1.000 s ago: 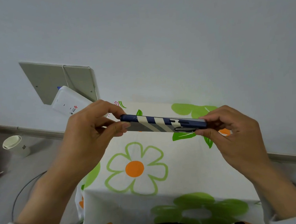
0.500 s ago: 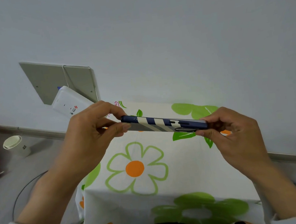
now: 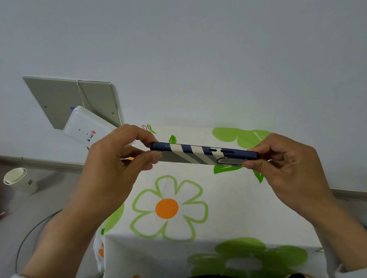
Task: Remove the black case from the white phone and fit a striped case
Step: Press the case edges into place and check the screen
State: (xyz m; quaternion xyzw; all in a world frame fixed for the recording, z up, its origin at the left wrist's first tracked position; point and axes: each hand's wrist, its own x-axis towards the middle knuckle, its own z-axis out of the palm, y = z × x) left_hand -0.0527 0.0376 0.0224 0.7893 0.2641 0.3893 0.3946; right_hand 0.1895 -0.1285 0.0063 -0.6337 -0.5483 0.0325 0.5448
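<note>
While both hands hold it up edge-on: the striped case [image 3: 198, 152] sits in the air above the flowered surface [image 3: 230, 202], well clear of the cloth.

Left hand [image 3: 111, 169]: fingers [image 3: 141, 135] closed in a pinch on the left end of the case, thumb below, forefinger curled over the top edge.

Right hand [image 3: 294, 168]: fingers [image 3: 256, 150] closed on the right end, thumb under the corner beside the oval camera opening, the others over the top.

Phone: its white body cannot be made out from this side; only the blue and cream edge of the case and a grey underside show, so whether it is fully seated cannot be told for sure.

Change over the last second: almost none. The case keeps the same slight tilt, left end a little higher and farther, and both pinches stay where they were; the right-hand fingers have closed in only slightly at the corner.

Meaning for the task: this looks like a final press and check of the edges, so the fitting is probably at or near its end.

Black case: not in view anywhere on the surface.

Risk: a corner not snapped home would go unnoticed from this angle.

Beyond the surface: a paper cup [image 3: 20, 181] stands on the floor at far left, and a white box [image 3: 86, 131] leans by the wall.
</note>
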